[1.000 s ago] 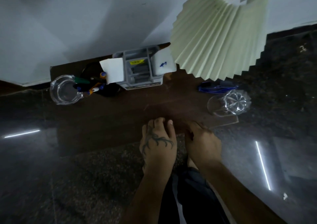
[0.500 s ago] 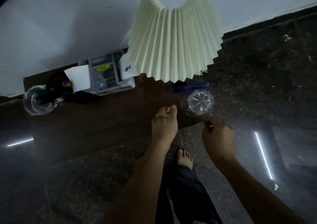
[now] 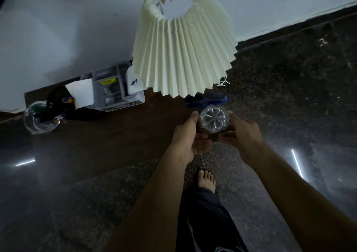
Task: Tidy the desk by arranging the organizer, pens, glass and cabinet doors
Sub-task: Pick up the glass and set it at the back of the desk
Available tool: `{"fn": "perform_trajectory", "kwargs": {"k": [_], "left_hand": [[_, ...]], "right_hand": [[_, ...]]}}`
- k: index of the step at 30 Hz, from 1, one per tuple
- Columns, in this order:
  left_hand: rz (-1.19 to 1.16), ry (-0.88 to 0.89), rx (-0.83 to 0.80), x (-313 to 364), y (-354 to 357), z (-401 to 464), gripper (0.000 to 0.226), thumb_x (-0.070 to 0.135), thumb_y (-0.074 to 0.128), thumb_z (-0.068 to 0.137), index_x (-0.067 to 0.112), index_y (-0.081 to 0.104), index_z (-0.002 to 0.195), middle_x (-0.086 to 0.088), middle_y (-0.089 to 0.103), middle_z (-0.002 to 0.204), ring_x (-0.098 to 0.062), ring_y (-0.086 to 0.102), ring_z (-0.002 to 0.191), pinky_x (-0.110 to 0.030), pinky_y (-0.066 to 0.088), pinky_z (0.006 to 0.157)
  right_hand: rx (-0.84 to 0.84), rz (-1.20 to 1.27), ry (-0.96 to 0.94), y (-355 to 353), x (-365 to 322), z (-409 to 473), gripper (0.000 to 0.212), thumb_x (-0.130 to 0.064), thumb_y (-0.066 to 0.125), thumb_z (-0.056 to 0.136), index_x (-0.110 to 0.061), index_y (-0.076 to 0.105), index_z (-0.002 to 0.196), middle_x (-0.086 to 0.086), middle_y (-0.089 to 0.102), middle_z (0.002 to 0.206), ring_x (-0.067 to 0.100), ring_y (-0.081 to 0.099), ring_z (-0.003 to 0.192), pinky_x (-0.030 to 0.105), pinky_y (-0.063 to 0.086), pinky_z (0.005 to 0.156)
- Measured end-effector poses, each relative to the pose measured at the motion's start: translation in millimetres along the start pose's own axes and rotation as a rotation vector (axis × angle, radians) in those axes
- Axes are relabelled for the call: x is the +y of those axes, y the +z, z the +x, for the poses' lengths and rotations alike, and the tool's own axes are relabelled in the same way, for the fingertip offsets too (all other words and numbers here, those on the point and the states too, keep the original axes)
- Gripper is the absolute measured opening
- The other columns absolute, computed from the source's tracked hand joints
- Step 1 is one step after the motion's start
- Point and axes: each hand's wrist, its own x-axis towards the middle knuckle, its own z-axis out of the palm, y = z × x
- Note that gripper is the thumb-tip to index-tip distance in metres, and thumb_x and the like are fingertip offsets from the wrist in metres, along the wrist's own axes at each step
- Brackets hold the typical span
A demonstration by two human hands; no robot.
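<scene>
A clear faceted glass [image 3: 214,118] lies near the right end of the dark wooden desk [image 3: 116,135], its ribbed base turned up toward me. My left hand [image 3: 186,135] and my right hand [image 3: 242,134] flank it, palms facing each other, straight fingers against its sides. A grey organizer [image 3: 113,89] with a yellow label stands at the back by the wall. A black holder with several pens [image 3: 58,106] stands to its left. A blue pen [image 3: 205,101] lies just behind the glass. No cabinet doors are visible.
A pleated cream lampshade [image 3: 183,48] hangs over the desk's back right and hides part of the organizer. A clear glass dish [image 3: 37,121] sits at the far left. White paper [image 3: 82,92] leans on the organizer. My bare foot [image 3: 206,178] stands on the dark speckled floor below.
Both hands have left the desk's front edge and moved forward and right to the glass; they now sit on either side of it. My view has shifted right.
</scene>
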Motion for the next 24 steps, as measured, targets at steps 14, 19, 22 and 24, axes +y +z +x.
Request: {"fn": "perform_trajectory", "kwargs": {"k": [14,19,22,24], "left_hand": [[-0.258,-0.084,-0.111,-3,-33,-25,0.043,0.045,0.056,0.089,0.008,0.064,0.108,-0.014,0.065,0.089,-0.022,0.063,0.072,-0.026,0.056,0.052],[-0.343,-0.065,-0.082,-13,-87,-42,0.037,0.043,0.062,0.085,0.009,0.067,0.1,-0.009,0.069,0.077,-0.019,0.066,0.058,-0.025,0.053,0.046],[-0.39,-0.051,-0.054,-20,-125,-50,0.034,0.041,0.061,0.086,0.011,0.067,0.1,-0.006,0.069,0.079,-0.019,0.065,0.063,-0.024,0.052,0.045],[-0.411,-0.041,-0.036,-25,-154,-56,0.035,0.041,0.06,0.087,0.009,0.066,0.102,-0.007,0.069,0.081,-0.019,0.064,0.066,-0.024,0.053,0.045]], "right_hand": [[-0.099,0.067,-0.018,27,5,-35,0.018,-0.016,0.059,0.09,0.0,0.068,0.09,0.014,0.072,0.079,0.022,0.07,0.061,0.029,0.057,0.05],[-0.205,0.042,-0.068,63,21,-68,0.014,-0.016,0.058,0.091,-0.007,0.068,0.093,0.012,0.074,0.081,0.02,0.071,0.064,0.03,0.056,0.051],[-0.241,-0.006,-0.031,93,35,-85,0.021,-0.018,0.059,0.09,0.001,0.068,0.095,0.018,0.073,0.087,0.023,0.071,0.069,0.032,0.057,0.053],[-0.259,-0.033,-0.008,116,45,-96,0.024,-0.017,0.06,0.09,0.004,0.068,0.096,0.018,0.073,0.089,0.023,0.071,0.07,0.031,0.057,0.054]]}}
